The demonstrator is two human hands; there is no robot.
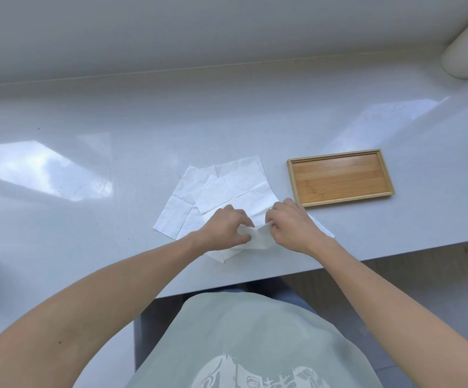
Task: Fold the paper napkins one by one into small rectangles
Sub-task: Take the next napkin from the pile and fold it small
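Observation:
Several white paper napkins (pixel 227 189) lie unfolded and overlapping on the white countertop, creased into squares. Over their near edge, a partly folded napkin (pixel 258 238) is pinched between both hands. My left hand (pixel 223 229) grips its left end and my right hand (pixel 291 224) grips its right end, with the fingers curled onto the paper. The folded piece sags in a shallow V between the hands. Parts of the flat napkins are hidden under my hands.
A shallow rectangular wooden tray (pixel 293 175) sits to the right of the napkins with nothing in it. A cream cylindrical container (pixel 465 54) stands at the far right by the wall. The counter's front edge (pixel 255 280) runs just below my hands.

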